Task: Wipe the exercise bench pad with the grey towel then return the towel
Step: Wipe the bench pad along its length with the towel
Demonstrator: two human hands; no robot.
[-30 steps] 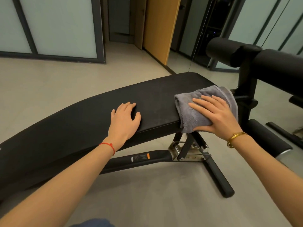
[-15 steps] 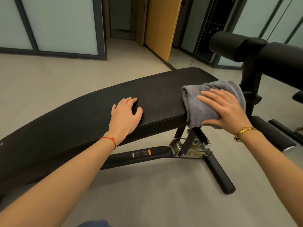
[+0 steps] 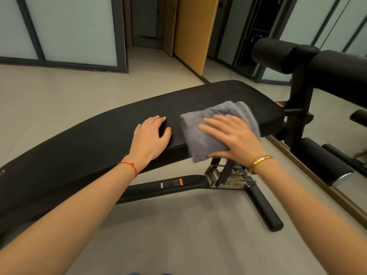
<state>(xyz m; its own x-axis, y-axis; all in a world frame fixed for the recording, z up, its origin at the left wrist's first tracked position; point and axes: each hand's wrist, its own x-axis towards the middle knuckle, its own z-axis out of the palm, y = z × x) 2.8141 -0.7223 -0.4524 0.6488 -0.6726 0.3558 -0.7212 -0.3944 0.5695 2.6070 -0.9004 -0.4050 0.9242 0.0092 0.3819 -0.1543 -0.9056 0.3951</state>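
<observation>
right hand (image 3: 236, 135) presses flat, fingers spread, on grey towel (image 3: 200, 139) draped across the bench pad (image 3: 99, 135); left hand (image 3: 151, 137) rests open beside it.

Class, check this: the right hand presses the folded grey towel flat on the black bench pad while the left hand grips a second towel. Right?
Not quite. In the head view the left hand rests bare on the black padded bench pad; the right hand does press the folded grey towel.

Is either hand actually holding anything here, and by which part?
Neither grips anything. The right hand presses flat on the middle of the grey towel; the left hand rests bare on the bench pad.
</observation>
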